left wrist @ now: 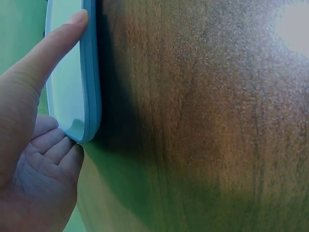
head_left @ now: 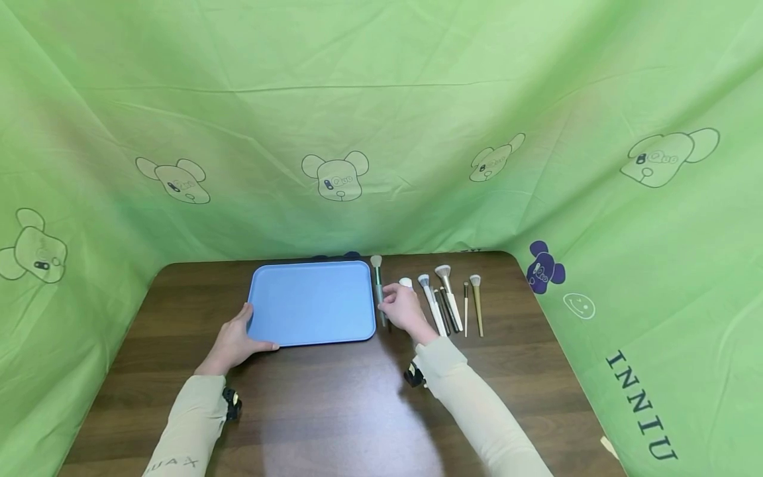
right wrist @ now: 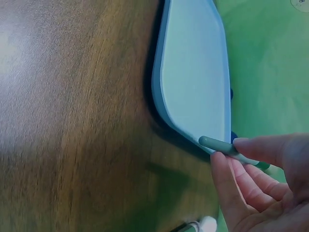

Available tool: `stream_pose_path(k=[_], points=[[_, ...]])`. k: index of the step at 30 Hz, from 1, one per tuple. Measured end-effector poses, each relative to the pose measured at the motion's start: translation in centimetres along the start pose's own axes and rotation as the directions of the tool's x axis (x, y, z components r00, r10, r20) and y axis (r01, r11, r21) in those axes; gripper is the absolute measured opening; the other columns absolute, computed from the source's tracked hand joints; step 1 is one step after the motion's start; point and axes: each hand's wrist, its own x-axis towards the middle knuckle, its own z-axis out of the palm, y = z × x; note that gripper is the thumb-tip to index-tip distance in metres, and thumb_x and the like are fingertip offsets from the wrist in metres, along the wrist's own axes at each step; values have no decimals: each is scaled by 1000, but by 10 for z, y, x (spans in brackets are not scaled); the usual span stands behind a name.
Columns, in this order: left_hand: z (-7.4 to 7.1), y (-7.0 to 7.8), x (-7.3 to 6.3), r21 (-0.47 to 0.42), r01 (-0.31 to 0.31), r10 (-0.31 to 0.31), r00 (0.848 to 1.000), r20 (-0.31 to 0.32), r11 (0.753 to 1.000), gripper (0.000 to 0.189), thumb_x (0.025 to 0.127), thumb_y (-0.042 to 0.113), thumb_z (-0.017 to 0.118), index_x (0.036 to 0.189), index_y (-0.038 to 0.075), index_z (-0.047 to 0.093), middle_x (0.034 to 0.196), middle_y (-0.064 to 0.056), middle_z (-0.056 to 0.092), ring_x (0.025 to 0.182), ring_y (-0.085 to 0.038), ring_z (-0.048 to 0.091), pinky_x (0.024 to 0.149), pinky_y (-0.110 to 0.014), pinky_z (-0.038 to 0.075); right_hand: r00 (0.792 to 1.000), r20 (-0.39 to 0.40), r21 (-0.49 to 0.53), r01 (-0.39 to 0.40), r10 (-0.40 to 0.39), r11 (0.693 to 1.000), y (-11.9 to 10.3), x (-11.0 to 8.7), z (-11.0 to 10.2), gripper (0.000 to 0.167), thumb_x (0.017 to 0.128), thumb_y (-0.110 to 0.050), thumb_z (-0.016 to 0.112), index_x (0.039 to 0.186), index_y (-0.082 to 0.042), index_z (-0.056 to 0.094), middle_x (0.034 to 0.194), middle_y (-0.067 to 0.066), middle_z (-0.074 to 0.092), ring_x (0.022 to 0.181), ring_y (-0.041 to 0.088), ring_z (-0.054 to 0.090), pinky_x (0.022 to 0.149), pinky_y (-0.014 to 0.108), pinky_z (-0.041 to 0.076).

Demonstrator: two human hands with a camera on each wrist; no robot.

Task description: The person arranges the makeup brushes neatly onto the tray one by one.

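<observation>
A light-blue rectangular tray (head_left: pixel 310 303) lies on the table. My left hand (head_left: pixel 234 340) holds its near left corner. In the left wrist view the thumb lies on the tray's rim (left wrist: pixel 89 72), while bent fingers touch the corner from the other side. Just beyond the tray's right edge, my right hand (head_left: pixel 403 307) pinches a green-handled makeup brush (head_left: pixel 378 278), its pale bristles pointing away from me. The right wrist view shows the brush's rounded handle end (right wrist: pixel 212 144) between thumb and fingers, overlapping the tray's corner.
Several makeup brushes lie right of my right hand, among them a tan-handled brush (head_left: pixel 477 308) and a white-handled brush (head_left: pixel 451 301). One white brush head (head_left: pixel 406 282) shows behind the hand. A green printed curtain (head_left: pixel 381 132) surrounds the wooden table (head_left: pixel 334 404) at the back and sides.
</observation>
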Motion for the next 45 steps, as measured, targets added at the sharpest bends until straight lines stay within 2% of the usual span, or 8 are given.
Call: stream_pose_path(k=[7,18,23,25,32,36,45], points=[[0,0,0,3,-2,2,1000,1,1000,128,72,47,92,152,-19,17,158,-39,15,144,-54,22,113,-62,28,999,27,65,-28,27,997,0,5,10,38,89,2,74,125,6,64,84,10,71,62,20,70,58,29,57],[-2,2,0,2,-15,15,1000,0,1000,127,73,45,91,152,-20,17,157,-40,16,143,-55,23,112,-62,29,998,46,-19,-35,35,999,-14,8,27,39,86,1,73,124,3,68,82,6,74,55,14,68,58,27,56],[-3,3,0,-3,-14,13,1000,0,1000,126,73,44,92,151,-20,18,157,-40,16,143,-55,23,112,-62,29,996,40,-94,-72,76,993,-20,7,29,39,85,-2,73,124,-1,71,78,1,74,55,10,67,64,27,55],[-3,3,0,-5,-10,10,1000,3,1000,126,73,44,92,152,-20,17,157,-40,15,143,-55,23,112,-62,29,995,35,-111,-86,91,990,-22,7,31,39,85,-2,73,124,-2,71,79,3,75,57,12,68,64,28,55],[-3,3,0,-2,-3,3,1000,10,1000,127,73,45,91,152,-20,17,157,-40,15,143,-54,23,112,-62,29,995,11,-209,-92,97,973,-20,12,41,34,84,-8,77,117,-6,76,105,9,75,81,21,66,70,34,56],[-3,2,1,-1,-2,2,1000,10,1000,128,73,47,91,152,-19,17,157,-40,15,143,-54,23,112,-61,29,995,6,-237,-99,103,967,-20,15,44,32,84,-9,79,115,-6,77,106,10,75,87,25,68,73,37,57],[-2,2,0,7,-3,3,1000,13,1000,128,73,48,91,152,-19,17,157,-40,15,143,-54,23,112,-61,29,997,3,-219,-72,75,973,-18,13,45,33,79,-11,83,111,-5,77,98,9,74,82,24,67,70,36,57]])
